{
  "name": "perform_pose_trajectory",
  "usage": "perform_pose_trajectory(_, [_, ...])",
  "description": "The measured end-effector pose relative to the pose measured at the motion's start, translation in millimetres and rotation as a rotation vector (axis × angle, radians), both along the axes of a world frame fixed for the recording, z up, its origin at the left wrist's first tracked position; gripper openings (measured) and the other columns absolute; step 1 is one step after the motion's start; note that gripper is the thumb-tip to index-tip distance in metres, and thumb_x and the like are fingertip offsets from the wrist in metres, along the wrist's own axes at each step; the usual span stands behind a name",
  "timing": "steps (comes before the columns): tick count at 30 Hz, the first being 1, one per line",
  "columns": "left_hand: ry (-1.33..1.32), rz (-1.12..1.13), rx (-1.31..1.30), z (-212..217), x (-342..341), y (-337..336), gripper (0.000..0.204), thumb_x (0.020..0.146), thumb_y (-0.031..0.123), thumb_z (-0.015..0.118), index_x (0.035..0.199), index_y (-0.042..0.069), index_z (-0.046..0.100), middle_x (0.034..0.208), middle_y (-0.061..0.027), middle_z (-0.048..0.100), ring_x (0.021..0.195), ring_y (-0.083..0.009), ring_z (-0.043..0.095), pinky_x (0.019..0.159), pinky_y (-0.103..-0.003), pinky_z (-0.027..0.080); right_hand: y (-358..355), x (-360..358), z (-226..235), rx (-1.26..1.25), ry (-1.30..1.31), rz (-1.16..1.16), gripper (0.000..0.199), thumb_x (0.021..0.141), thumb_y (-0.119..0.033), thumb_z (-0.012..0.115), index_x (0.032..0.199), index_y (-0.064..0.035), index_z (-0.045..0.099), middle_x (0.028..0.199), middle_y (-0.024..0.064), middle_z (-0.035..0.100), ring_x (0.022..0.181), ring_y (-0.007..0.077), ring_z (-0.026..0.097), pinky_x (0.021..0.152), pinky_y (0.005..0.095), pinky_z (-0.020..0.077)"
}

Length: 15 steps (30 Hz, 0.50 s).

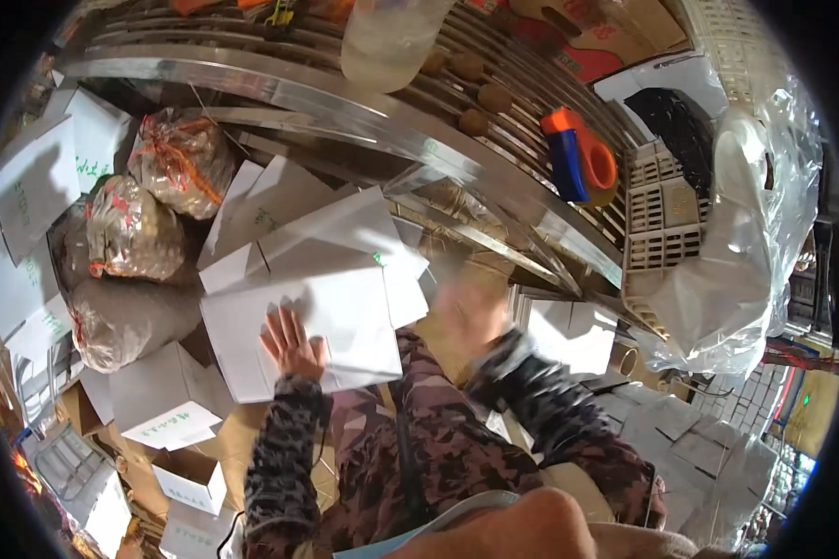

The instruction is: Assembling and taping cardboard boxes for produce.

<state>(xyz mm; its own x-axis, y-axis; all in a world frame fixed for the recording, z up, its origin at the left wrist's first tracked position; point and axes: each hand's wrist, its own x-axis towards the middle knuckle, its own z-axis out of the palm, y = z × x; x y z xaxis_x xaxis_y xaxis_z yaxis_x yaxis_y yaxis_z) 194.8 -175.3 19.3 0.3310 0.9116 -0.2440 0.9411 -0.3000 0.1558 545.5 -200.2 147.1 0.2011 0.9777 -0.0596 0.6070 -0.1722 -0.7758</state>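
**Flat palm steadies white carton at a crowded packing bench**

Below a slatted metal table (494, 182), a person's left hand (292, 343) lies spread and open, fingers splayed, pressing on the top panel of a white cardboard box (331, 317), apparently to keep it flat and still; it grips nothing. The right hand (471, 312) is a motion blur just right of the box, and whether it is open or closed cannot be told. More folded white boxes (182, 410) crowd the left and lower left, beside tied plastic bags (135, 228). An orange-and-blue tape dispenser (580, 158) rests on the table slats. Free room is scarce: the box's near edge meets the patterned sleeve, its far flaps reach toward the table's rail.
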Motion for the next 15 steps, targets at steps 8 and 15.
perform_pose_trajectory(8, [-0.237,-0.062,0.154,-24.9,24.5,17.4,0.095,0.08,0.047,0.067,0.153,0.006,0.023,0.162,-0.0164,0.011,0.15,-0.0401,0.004,0.115,-0.065,0.008,71.1,285.8,64.5,0.09,-0.898,-0.121,0.063,0.079,-0.015,0.072,0.137,-0.0042,0.048,0.121,0.0209,0.061,0.11,0.0379,0.06,0.095,0.047,0.0467])
perform_pose_trajectory(15, [-0.208,0.054,0.063,-10.3,-6.0,11.0,0.092,0.08,0.05,0.065,0.153,0.008,0.027,0.162,-0.0104,0.014,0.151,-0.0348,-0.002,0.116,-0.063,0.002,49.2,123.4,133.4,0.325,-0.409,-0.189,0.058,0.089,-0.017,0.066,0.138,0.0053,0.045,0.124,0.0212,0.06,0.112,0.0292,0.061,0.097,0.0381,0.0472])
